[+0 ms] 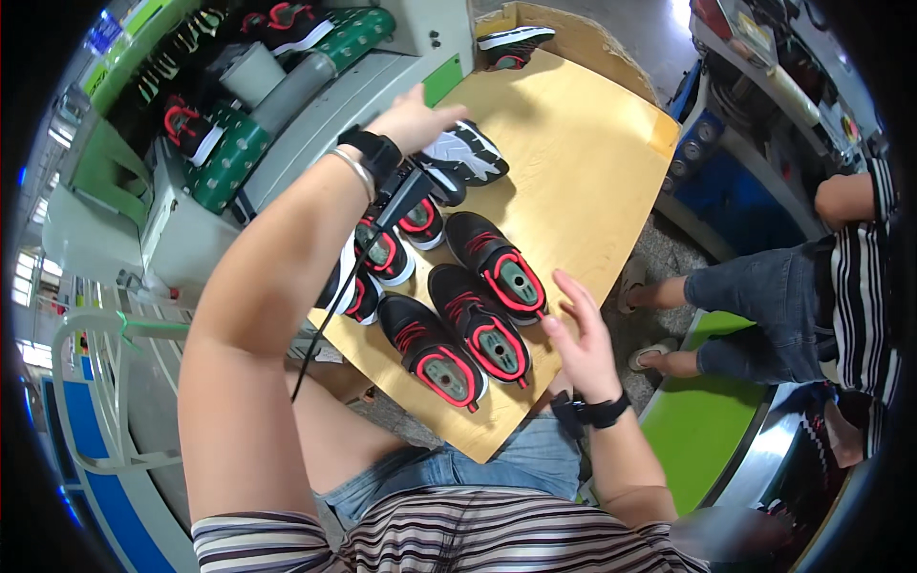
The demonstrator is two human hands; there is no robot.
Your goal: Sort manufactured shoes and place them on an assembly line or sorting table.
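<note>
Several black shoes with red trim lie on a tan wooden board [573, 143]. My left hand [415, 119] reaches far forward and rests on the black-and-white shoe [468, 158] lying on its side at the back of the group. My right hand [583, 334] hovers open, fingers spread, just right of the nearest shoes [482, 325], holding nothing. One more shoe [435, 349] sits closest to me, opening up. Both wrists wear black bands; a black cable hangs from my left wrist.
A green and grey machine [287, 105] with shoes on dotted green pads stands at the left. Another shoe [511, 43] lies at the board's far end by a cardboard box. A person in jeans and a striped top [793, 296] stands at the right. White railing at lower left.
</note>
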